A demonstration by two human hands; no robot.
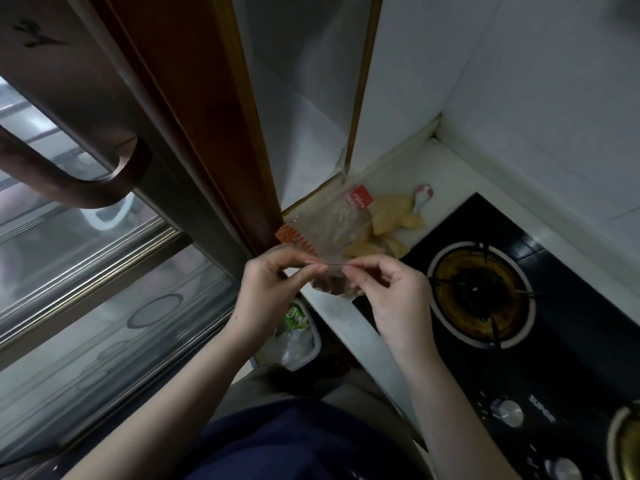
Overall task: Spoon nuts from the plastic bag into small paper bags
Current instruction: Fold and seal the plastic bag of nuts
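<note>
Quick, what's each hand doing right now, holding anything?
Left hand: fingers pinch the top edge of the clear plastic bag.
Right hand: fingers pinch the same edge of the bag, close beside the left.

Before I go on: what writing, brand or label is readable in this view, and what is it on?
Stove front panel: pale brand lettering by the knobs, too blurred to read.
Red label on the plastic bag: white print, too small to read.
Orange strip on the bag: pattern or print, unreadable.
Dark mark on the wooden door frame: illegible.

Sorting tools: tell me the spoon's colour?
White with a reddish mark, the spoon lies on the counter; head view.
</note>
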